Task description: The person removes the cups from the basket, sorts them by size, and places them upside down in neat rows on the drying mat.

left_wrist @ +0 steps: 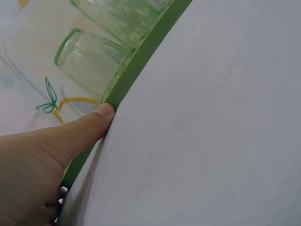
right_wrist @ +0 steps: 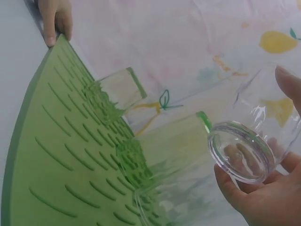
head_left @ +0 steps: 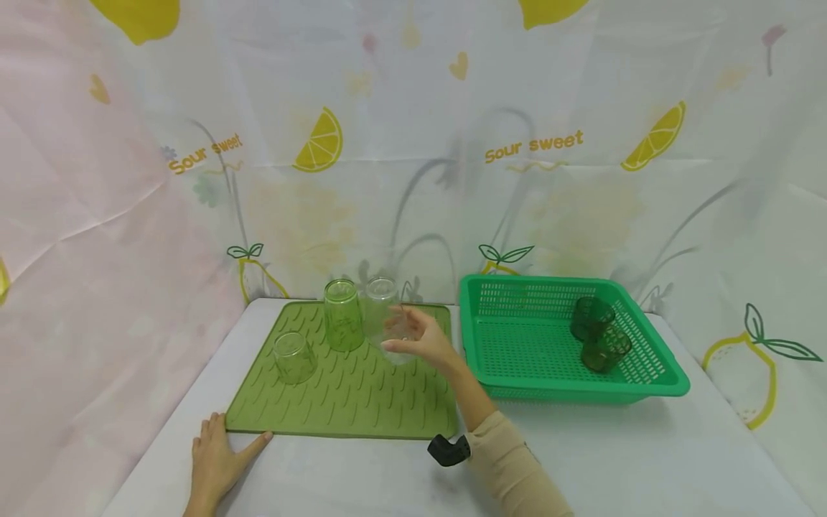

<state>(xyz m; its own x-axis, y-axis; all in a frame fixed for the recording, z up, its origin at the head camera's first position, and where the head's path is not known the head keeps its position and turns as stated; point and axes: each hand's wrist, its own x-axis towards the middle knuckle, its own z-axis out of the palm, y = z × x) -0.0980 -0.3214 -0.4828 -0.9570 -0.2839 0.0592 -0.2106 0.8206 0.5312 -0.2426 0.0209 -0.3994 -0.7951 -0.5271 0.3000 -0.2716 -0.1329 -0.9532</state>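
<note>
The right hand held a clear glass, its thumb on one side and its fingers curled round the other, with the glass tilted and its round end turned toward the wrist camera. That glass was over the far right part of a green mat, apart from it in the right wrist view, and in the head view it was hard to make out behind the fingers. Just to the left of the hand, a tall clear glass stood upright on the mat, with a tall green glass close beside it on the left. Farther left and nearer stood a short pale green glass, apart from the other two. The left hand was spread at the near left corner of the mat, its thumb touching the near edge and its fingers at the left edge; some of those fingers were hidden in the left wrist view. A beige sleeve covered the right forearm, and a black device sat by that wrist. To the right of the mat was a green basket, with two dark brown glasses in its right part, one nearer than the other. All of this rested on a white table, and behind it hung a curtain printed with lemons and the words "Sour sweet".
</note>
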